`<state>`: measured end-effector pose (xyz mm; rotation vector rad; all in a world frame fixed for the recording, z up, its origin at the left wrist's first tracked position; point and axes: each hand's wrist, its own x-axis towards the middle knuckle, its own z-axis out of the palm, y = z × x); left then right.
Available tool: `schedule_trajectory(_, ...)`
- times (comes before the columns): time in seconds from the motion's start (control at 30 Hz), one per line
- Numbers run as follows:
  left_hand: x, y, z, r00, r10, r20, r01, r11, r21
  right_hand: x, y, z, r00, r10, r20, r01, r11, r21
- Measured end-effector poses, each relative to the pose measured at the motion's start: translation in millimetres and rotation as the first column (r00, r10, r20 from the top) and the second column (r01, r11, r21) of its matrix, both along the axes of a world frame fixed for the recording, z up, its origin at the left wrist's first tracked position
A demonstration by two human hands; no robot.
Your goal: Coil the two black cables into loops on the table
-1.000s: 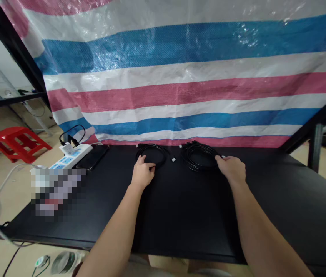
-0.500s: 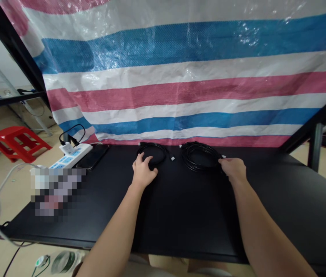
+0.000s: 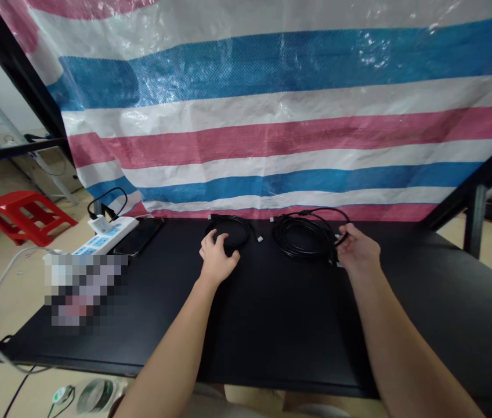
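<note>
A red stool [image 3: 28,216] stands on the floor beyond the bench [image 3: 281,319], to your left. At the bench's left end, a white power strip with blue sockets [image 3: 102,233] lies beside a dark phone [image 3: 139,237]; a pixelated patch [image 3: 87,296] hides what sits nearer you. Your left hand [image 3: 219,259], fingers spread and thumb wide, is at the near side of the smaller black cable coil [image 3: 239,220] — holding nothing, though whether it touches the cable you cannot tell from here. Right of centre lies the larger black cable coil [image 3: 287,248], close to the far edge and the striped sheet [image 3: 267,132]. Your right hand [image 3: 360,248], at that coil's right side, is closed around a strand that arcs up over its back. White pieces on the cables are too small to read. Bare bench runs toward you and right — to the post [image 3: 475,223].
</note>
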<state>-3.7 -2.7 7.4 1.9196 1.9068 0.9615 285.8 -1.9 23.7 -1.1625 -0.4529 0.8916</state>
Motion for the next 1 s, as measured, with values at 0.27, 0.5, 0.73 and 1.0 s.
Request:
schedule_trajectory(0.27, -6.7, 4.9, -14.1, 0.968, -0.193, 0.158, 0.146, 0.952, 0.27, -10.0, -17.1, 7.2, 0.905, 0.414, 0.097, -0.417, 0.818, 0.396)
schedule_trajectory(0.5, 5.1, -3.3, -15.9, 0.795, -0.442, 0.416, 0.323, 0.888, 0.326, -54.6, -20.0, 9.7, 0.718, 0.681, 0.145, -0.694, 0.685, 0.219)
schedule_trajectory(0.73, 11.3, -8.6, -2.1, 0.826, -0.295, 0.479, 0.2, 0.95, 0.241, -73.9, -20.8, 13.9, 0.78, 0.572, 0.253, -0.605, 0.793, 0.072)
schedule_trajectory(1.0, 1.5, 1.5, 6.2, 0.637, -0.026, 0.771, -0.095, 0.989, 0.112, -4.1, -8.0, 1.7, 0.694, -0.116, 0.711, 0.254, 0.963, -0.091)
